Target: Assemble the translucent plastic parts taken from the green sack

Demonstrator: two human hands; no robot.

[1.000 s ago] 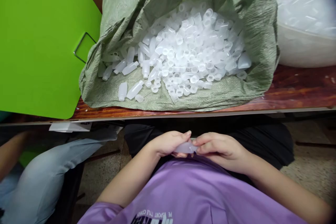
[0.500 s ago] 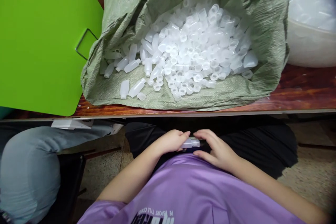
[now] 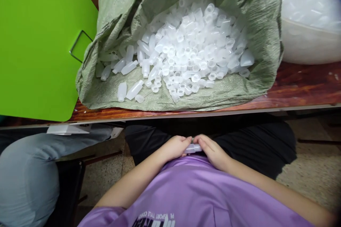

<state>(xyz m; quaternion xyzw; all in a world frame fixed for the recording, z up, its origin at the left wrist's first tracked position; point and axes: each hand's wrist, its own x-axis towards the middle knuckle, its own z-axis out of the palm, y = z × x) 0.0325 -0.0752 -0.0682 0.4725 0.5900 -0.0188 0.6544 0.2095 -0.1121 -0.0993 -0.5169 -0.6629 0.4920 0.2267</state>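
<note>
Close to my lap, a small translucent plastic bottle (image 3: 191,148) lies sideways between my hands. My left hand (image 3: 176,147) is closed around its left end, thumb along the top. At its right end, the bent fingers of my right hand (image 3: 213,151) are closed on the neck or cap; which of the two I cannot tell. The fingertips of both hands almost meet above the bottle. In front of me, a heap of similar small bottles and short translucent caps (image 3: 186,53) fills the mouth of a green woven sack (image 3: 160,104).
A bright green board (image 3: 39,42) with a wire handle (image 3: 80,46) stands left of the sack. To the right, a large white bowl (image 3: 311,44) holds translucent pieces. The wooden table edge (image 3: 293,101) runs above my knees. Another person's leg (image 3: 29,163) is at the left.
My right hand has moved left and closed from spread fingers onto the bottle's right end. My left hand still holds the bottle. The whole view has shifted slightly.
</note>
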